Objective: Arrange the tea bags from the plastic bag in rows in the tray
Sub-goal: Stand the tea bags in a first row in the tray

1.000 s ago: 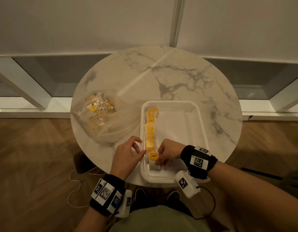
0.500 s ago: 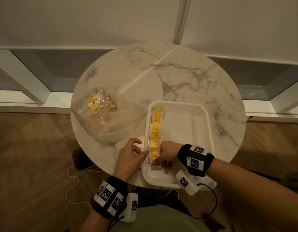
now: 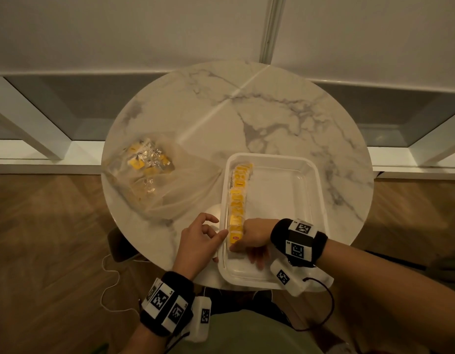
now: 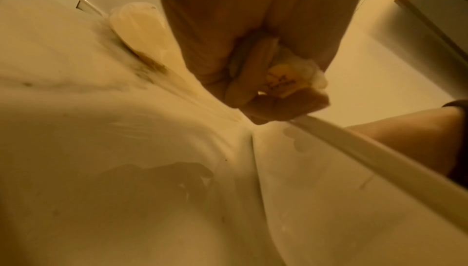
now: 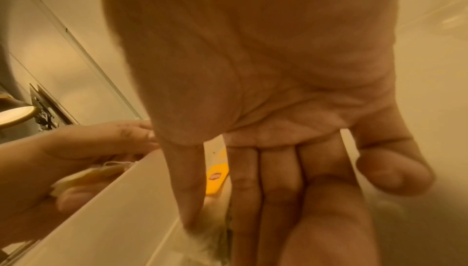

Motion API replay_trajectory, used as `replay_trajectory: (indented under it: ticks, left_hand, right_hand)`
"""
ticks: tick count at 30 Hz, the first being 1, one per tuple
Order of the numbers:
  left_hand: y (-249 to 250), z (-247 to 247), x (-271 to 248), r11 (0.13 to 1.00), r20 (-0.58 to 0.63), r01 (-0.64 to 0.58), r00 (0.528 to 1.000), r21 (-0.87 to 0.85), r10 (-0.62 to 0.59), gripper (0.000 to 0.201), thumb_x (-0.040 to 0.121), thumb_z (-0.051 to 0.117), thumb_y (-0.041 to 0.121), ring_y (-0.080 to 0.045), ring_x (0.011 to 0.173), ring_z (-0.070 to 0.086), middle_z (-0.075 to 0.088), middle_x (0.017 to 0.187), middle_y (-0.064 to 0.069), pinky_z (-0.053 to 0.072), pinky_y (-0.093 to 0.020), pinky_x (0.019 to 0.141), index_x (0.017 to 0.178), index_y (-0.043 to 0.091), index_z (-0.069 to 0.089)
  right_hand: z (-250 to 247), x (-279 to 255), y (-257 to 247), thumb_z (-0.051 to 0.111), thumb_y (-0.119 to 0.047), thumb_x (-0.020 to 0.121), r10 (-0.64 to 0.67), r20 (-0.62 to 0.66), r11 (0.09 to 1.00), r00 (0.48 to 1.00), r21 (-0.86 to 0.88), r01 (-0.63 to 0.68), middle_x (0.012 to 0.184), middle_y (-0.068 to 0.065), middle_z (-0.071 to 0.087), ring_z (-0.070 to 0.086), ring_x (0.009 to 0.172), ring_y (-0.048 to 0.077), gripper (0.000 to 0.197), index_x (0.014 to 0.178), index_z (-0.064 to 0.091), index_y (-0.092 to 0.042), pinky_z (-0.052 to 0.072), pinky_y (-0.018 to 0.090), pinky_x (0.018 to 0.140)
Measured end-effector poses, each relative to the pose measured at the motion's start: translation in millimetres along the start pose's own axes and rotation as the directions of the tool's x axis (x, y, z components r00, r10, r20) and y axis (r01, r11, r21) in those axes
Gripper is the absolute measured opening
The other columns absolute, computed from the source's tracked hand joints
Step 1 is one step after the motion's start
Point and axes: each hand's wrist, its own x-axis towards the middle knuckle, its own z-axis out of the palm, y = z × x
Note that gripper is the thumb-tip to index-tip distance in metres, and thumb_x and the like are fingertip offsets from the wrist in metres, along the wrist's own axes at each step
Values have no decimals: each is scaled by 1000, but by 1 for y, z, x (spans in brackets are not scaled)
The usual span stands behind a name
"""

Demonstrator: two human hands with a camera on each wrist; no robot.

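A white tray (image 3: 308, 175) sits on the round marble table (image 3: 246, 111). A row of yellow-tagged tea bags (image 3: 237, 200) runs along its left wall. My right hand (image 3: 246, 254) is inside the tray at the near end of the row. Its fingers are straight, and thumb and index finger press on either side of the nearest tea bag (image 5: 217, 176). My left hand (image 3: 216, 229) rests by the tray's left rim, thumb against the rim. Its curled fingers hold another tea bag (image 4: 286, 80). The clear plastic bag (image 3: 149, 169), with several tea bags inside, lies left of the tray.
The tray's right part (image 3: 280, 208) holds nothing. The table's far half is bare marble. The tray's near edge overhangs the table's front edge. A white wall and window ledge stand behind the table, and a white cable (image 3: 106, 284) lies on the wooden floor.
Both hands stay where they were, the right at the near end of the row, the left beside the rim. The head view has shifted slightly.
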Motion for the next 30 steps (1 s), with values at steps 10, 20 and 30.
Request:
replay_trajectory:
  ticks: [10,20,30]
  left_hand:
    - [4,-1,3,1000,8,-2,1000,1,2,16,85,76,11,-8,46,59,59,59,0,50,-27,39,92,12,61]
    - [-3,-4,16,999,-13,-1,1000,43,1,12,85,74,17,-7,50,54,59,56,8,50,-30,52,86,21,63]
    - [23,-22,18,881,24,162,985,-444,-169,29,105,37,27,-15,43,45,59,73,-7,24,-15,40,106,9,61]
  right_hand:
    - [-7,1,4,77,-19,82,-55,1,998,998,40,55,80,18,67,64,57,29,20,95,69,-5,60,46,73]
    - [-14,5,-4,68,-30,90,-110,-24,993,994,-33,109,73,14,68,66,54,28,23,89,66,-7,59,47,73]
    - [-38,-42,-22,68,-30,90,-522,-305,853,797,-199,483,65,5,71,62,54,11,29,77,66,-4,55,29,64]
